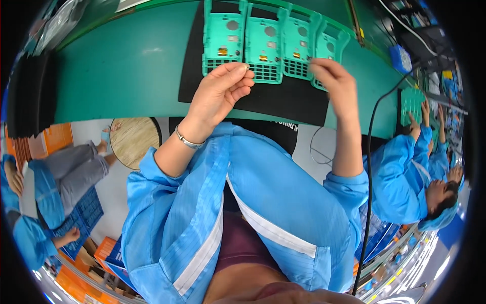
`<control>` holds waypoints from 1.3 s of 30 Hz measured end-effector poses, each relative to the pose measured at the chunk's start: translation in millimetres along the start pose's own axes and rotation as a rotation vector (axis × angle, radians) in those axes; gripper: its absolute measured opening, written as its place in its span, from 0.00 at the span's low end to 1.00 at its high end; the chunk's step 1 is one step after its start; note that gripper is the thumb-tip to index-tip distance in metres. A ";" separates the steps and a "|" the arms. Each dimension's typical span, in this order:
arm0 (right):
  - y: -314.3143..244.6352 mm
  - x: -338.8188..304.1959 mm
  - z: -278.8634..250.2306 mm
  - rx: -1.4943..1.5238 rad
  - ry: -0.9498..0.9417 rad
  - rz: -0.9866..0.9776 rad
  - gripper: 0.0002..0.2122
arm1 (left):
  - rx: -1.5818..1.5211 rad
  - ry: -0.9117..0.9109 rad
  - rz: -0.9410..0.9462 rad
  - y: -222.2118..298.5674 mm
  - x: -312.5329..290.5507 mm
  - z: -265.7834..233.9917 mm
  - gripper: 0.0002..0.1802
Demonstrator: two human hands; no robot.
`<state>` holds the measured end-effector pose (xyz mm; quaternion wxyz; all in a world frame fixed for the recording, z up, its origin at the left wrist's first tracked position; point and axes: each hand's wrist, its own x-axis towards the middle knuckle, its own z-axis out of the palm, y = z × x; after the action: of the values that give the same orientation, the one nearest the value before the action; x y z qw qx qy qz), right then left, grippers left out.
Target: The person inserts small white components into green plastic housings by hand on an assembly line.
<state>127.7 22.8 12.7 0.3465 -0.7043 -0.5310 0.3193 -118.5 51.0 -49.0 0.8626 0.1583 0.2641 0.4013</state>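
Several turquoise-green plastic housings point(264, 43) lie side by side on a black mat point(298, 99), each with a grid of openings at its near end. My left hand point(220, 91) hovers over the near ends of the two left housings. Its thumb and forefinger are pinched together, and whatever is between them is too small to name. Over the near ends of the two right housings is my right hand point(336, 83), slightly blurred. Its fingers are bent and pressed together, and their tips hide anything they may hold.
The mat lies on a green worktable point(126, 66). A stack of black sheets point(31, 93) stands at its left end. A black cable point(372, 147) hangs down right of my right arm. Co-workers in blue sit on both sides; a round stool point(134, 142) stands beyond the table's near edge.
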 end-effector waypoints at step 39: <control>34.9 8.3 -13.1 0.176 -0.103 0.180 0.07 | 0.297 -0.054 -0.137 -55.9 50.8 49.6 0.15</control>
<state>158.7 22.0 -9.5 0.3493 -0.6987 -0.4527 0.4300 -28.2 52.2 -52.6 0.8618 0.2764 0.3074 0.2939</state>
